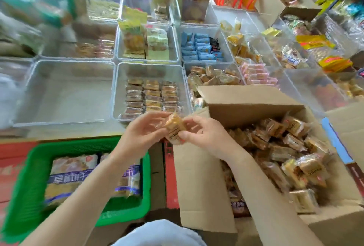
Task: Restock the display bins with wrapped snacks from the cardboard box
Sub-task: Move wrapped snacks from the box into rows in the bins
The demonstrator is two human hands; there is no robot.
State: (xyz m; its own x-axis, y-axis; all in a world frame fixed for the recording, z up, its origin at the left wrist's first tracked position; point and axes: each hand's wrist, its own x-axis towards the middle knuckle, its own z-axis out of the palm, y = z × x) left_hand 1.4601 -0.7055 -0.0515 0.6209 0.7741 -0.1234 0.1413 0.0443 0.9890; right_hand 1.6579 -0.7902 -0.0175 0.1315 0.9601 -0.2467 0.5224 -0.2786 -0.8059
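Two hands meet at the centre of the view, sharing one wrapped snack point(174, 127). The right hand point(204, 133) pinches it between curled fingers and thumb; the left hand point(141, 133) holds its other side with curled fingers. The snack is in the air above the near rim of the clear display bin point(122, 80) at 12 o'clock, which carries three neat rows of like snacks. The cardboard box point(201, 176) at 4 o'clock is well filled.

Risks:
- The wrapper looks slick; a loose pinch during a hand-over could drop the snack between bin and box.
- A careless release could upset the rows.

Limits of view:
- The wrapper print cannot be read.
- The bins at 10 o'clock are blurred.
- The forearms hide part of the green basket point(29, 166) at 8 o'clock and part of the box.
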